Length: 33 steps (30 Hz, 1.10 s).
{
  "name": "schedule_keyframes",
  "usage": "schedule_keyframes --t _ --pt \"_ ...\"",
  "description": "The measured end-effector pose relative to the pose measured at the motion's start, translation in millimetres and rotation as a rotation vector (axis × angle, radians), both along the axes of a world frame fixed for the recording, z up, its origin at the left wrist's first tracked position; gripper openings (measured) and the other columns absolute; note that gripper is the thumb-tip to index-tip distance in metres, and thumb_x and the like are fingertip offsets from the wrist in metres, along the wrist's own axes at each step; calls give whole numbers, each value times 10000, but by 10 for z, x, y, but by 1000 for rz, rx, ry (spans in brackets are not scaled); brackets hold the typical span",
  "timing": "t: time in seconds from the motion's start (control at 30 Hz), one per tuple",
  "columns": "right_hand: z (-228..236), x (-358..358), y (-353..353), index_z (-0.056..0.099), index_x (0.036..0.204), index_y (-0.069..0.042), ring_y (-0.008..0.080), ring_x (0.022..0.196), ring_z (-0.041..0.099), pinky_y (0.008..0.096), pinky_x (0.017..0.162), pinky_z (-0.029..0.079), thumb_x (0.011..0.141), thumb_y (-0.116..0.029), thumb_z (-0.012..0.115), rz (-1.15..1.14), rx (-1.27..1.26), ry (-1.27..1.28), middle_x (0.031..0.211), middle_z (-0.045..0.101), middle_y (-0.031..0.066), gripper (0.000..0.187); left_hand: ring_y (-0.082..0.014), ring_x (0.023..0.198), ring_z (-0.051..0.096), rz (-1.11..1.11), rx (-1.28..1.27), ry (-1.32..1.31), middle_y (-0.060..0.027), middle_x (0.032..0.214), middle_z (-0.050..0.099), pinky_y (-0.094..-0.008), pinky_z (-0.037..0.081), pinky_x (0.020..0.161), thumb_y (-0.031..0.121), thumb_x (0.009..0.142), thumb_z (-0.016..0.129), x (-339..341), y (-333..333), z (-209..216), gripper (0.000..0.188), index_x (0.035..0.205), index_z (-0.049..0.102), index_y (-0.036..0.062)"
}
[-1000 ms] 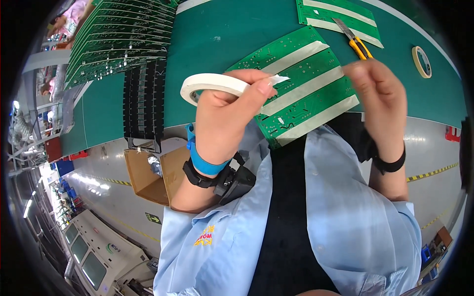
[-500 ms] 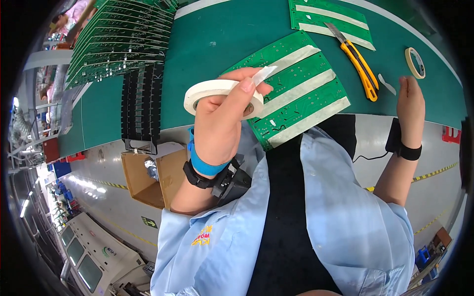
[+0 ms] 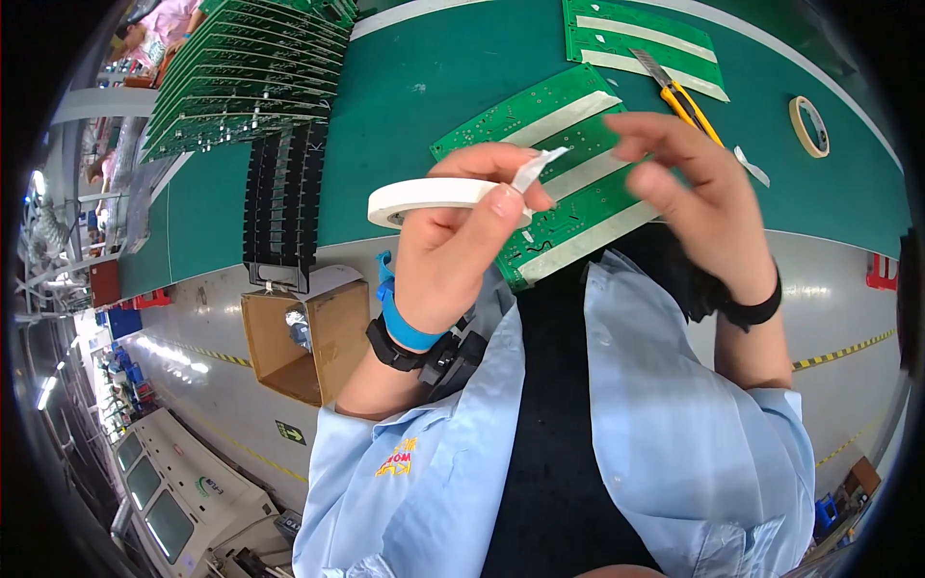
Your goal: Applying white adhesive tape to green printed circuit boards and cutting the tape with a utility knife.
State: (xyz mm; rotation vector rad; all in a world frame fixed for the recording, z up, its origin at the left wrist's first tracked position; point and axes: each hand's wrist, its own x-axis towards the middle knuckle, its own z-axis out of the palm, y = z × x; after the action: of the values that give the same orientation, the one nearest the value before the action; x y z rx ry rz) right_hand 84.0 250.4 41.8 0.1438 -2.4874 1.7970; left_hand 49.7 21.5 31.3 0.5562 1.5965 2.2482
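White tape is wound in the narrow roll (image 3: 424, 196) that the left hand (image 3: 443, 241) holds up at the left side of the green circuit board (image 3: 588, 212). That hand's grip is clamped on the roll, and a short torn end (image 3: 535, 170) sticks up between thumb and forefinger. Over the board's right part hovers the right hand (image 3: 701, 197), its thumb and fingers apart; nothing shows in that grip, though blur hides fine detail.

The board lies on the green worktop (image 3: 462, 58), 3 pale strips across it, its near corner reaching past the front edge. Pressing on that overhang could tip the board. Beyond it lies a yellow utility knife (image 3: 686, 104), blade bared and pointing over a 2nd board (image 3: 684, 65); a careless sweep of the right hand could mean a cut, or a scratch across the tracks. The torn end is creased, so it could fold onto itself, stick to a fingertip or split if pulled unevenly. A white sliver (image 3: 752, 167) beside the knife could cling to a sleeve, and the 2nd tape roll (image 3: 800, 135), farther right, could be knocked by a wide elbow.
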Motion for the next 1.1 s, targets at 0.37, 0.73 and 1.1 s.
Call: schedule_keyframes --t 0.37,0.73,1.1 --pt "57 -43 -380 608 878 -1 114 678 512 225 645 410 876 -120 667 2 126 233 749 580 23 133 -134 876 581 190 -344 442 -84 985 632 -272 458 813 125 901 633 53 54 -88 358 1227 550 4" --pt "-8 -25 -394 610 827 12 39 636 465 201 568 381 891 -139 675 -100 -255 -27 690 561 -24 176 -324 1185 511 528 -489 809 -205 1162 615 -441 293 1058 193 846 663 -127 -124 -249 618 1379 424 -9" --pt "-122 -34 -435 623 828 15 40 626 474 205 564 385 881 -150 687 -139 -167 -4 684 572 -17 185 -253 1007 582 610 -691 778 -46 926 679 -393 312 969 137 792 697 -96 -99 -234 219 1006 689 91"
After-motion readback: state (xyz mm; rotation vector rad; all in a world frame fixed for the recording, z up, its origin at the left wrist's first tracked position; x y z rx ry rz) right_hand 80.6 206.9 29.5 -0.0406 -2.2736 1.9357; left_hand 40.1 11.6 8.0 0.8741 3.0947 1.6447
